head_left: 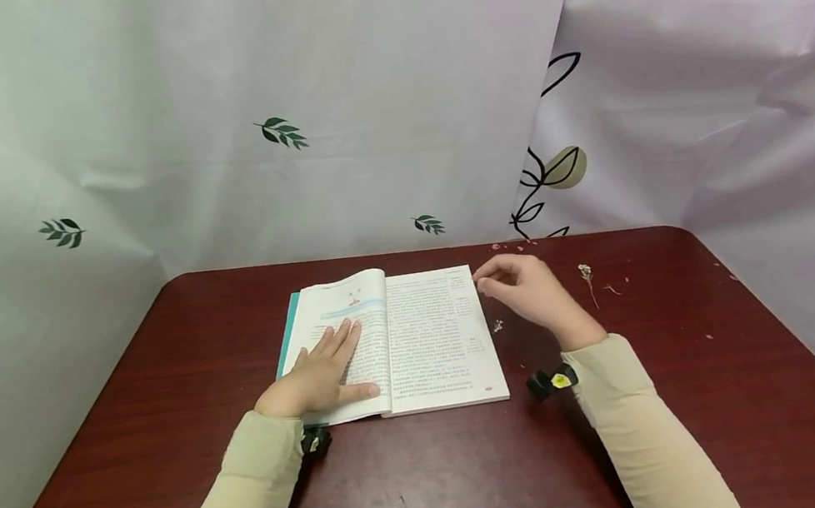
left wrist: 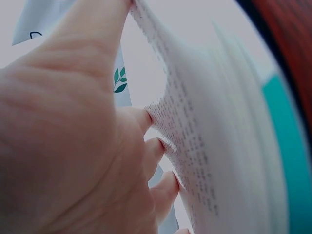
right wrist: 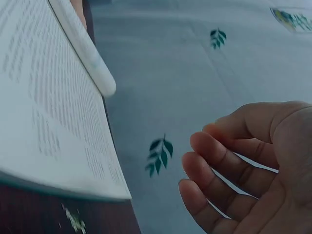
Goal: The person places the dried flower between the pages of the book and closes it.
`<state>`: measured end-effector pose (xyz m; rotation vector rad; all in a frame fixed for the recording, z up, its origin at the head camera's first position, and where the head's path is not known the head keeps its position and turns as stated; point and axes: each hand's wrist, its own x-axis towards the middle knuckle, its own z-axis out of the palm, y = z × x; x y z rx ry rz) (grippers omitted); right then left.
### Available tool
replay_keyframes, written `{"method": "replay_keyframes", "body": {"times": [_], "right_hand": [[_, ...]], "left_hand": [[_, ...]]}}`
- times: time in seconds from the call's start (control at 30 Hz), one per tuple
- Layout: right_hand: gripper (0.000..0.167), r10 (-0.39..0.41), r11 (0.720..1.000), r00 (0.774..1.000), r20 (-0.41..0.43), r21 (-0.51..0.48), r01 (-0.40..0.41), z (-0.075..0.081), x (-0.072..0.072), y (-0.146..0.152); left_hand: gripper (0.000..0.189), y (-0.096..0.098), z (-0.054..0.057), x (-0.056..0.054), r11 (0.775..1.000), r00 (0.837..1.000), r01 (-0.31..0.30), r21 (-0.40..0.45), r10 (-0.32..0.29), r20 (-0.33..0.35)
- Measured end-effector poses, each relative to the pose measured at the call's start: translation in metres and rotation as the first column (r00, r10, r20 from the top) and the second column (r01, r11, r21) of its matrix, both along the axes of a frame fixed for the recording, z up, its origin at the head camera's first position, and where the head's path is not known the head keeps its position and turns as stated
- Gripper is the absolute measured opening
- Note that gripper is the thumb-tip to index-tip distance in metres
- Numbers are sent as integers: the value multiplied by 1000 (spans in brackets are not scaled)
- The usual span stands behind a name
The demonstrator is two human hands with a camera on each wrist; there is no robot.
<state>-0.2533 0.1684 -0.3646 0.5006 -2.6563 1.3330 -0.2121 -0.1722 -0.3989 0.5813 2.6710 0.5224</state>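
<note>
An open book (head_left: 429,344) with printed pages and a teal cover edge lies on the table. My left hand (head_left: 319,377) rests on its left page, fingers spread and thumb pointing toward the spine. From the left wrist view, fingertips of the left hand (left wrist: 102,146) touch the text page, with the teal cover (left wrist: 282,146) behind the page stack. Beside the upper right edge of the book is my right hand (head_left: 524,287), raised, with fingers loosely bent. The right wrist view shows nothing held in the right hand (right wrist: 248,165), its fingertips apart from the right page (right wrist: 58,112).
Right of the book lie a small dried flower sprig (head_left: 587,275) and a white flower bit (head_left: 497,326), with petals scattered around. The dark red table (head_left: 434,486) meets a white leaf-patterned curtain (head_left: 363,125) at its back edge.
</note>
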Motion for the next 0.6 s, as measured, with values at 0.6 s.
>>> {"method": "replay_keyframes", "body": {"times": [0.6], "right_hand": [[18,-346,905,936,-64,242,350,-13,-13,94]], "left_hand": [[105,0,0,0,1000,1000,-4,-13,4,-6]]}}
